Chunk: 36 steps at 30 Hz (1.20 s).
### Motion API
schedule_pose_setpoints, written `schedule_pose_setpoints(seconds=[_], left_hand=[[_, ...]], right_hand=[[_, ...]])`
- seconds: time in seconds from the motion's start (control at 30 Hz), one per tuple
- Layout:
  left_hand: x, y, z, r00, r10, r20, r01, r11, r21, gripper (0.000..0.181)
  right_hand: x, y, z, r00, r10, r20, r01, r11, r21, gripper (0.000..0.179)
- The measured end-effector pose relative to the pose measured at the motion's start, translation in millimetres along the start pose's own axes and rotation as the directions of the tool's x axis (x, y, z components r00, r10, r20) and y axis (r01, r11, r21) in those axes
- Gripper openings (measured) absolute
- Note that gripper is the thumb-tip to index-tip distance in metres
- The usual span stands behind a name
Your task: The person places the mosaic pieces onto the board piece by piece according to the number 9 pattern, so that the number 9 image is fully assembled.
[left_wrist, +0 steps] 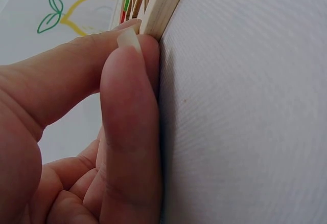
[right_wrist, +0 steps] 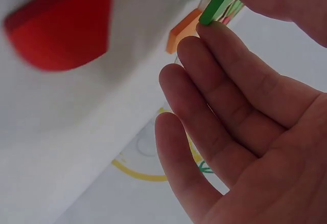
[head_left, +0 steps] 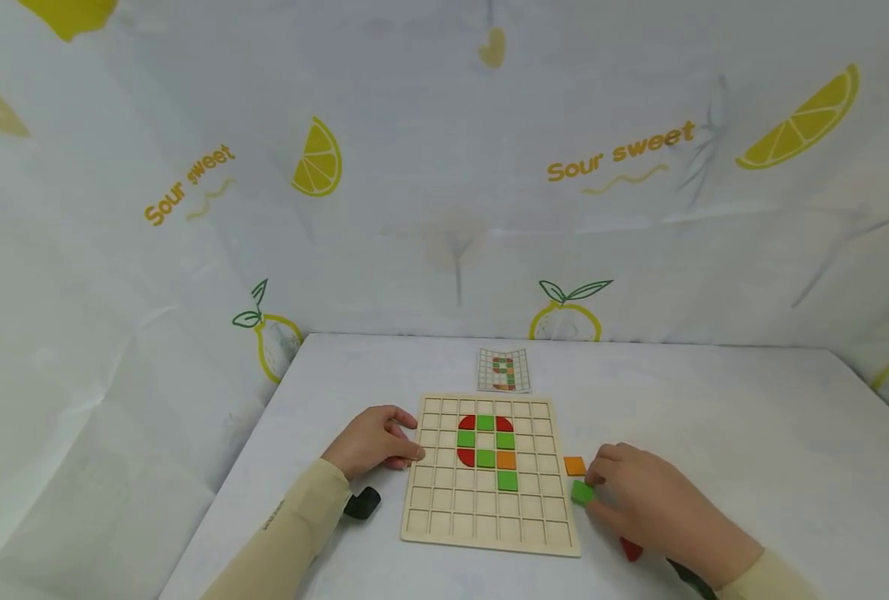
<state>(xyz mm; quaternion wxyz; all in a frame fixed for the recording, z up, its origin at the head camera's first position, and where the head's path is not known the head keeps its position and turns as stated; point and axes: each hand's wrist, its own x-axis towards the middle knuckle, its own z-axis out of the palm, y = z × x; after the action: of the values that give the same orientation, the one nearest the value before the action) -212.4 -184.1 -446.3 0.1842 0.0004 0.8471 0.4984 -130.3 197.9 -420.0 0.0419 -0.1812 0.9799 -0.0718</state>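
A square-celled wooden grid board [head_left: 491,527] lies flat on the white table. Red, green and orange tiles on it form a loop with a short tail. At the board's left edge, my left hand [head_left: 375,440] holds the rim with thumb and fingertips. To the right of the board, my right hand [head_left: 650,504] pinches a small green square tile [head_left: 582,493] between thumb and index finger. The other right fingers are loosely bent in the right wrist view. An orange square tile [head_left: 575,466] lies just beyond the green one. A red rounded tile [right_wrist: 64,27] lies below the right hand.
Behind the board lies a small pattern card [head_left: 504,371] with a similar coloured figure. A black object [head_left: 363,503] is beside the left wrist. A white cloth backdrop [head_left: 429,167] with lemon prints hangs behind the table.
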Motion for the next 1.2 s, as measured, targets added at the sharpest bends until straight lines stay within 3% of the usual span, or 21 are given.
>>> schedule_pose_setpoints(seconds=[0.4, 0.53, 0.63, 0.9, 1.2], left_hand=[[1.8, -1.3, 0.3, 1.0, -0.007, 0.005, 0.007, 1.0, -0.013, 0.05], [2.2, -0.4, 0.4, 1.0, -0.002, 0.008, 0.003, 1.0, -0.017, 0.05], [2.1, -0.3, 0.1, 1.0, -0.001, 0.009, 0.001, 1.0, -0.018, 0.05], [0.6, -0.5, -2.8, 1.0, 0.014, 0.005, -0.014, 1.0, -0.018, 0.049], [1.4, -1.1, -2.7, 1.0, 0.014, 0.006, -0.014, 1.0, -0.014, 0.049]], right_hand=[[22.9, -26.6, 0.4, 0.983, -0.175, -0.058, 0.177, 0.983, 0.037, 0.011], [28.3, -36.5, 1.6, 0.957, -0.277, -0.089, 0.279, 0.96, 0.015, 0.005], [32.4, -44.1, 2.4, 0.946, -0.309, -0.099, 0.312, 0.95, 0.014, 0.006], [39.9, -59.5, 3.1, 0.93, -0.358, -0.083, 0.361, 0.932, 0.017, 0.007], [40.0, -63.1, 6.2, 0.956, -0.292, -0.036, 0.294, 0.954, 0.056, 0.006]])
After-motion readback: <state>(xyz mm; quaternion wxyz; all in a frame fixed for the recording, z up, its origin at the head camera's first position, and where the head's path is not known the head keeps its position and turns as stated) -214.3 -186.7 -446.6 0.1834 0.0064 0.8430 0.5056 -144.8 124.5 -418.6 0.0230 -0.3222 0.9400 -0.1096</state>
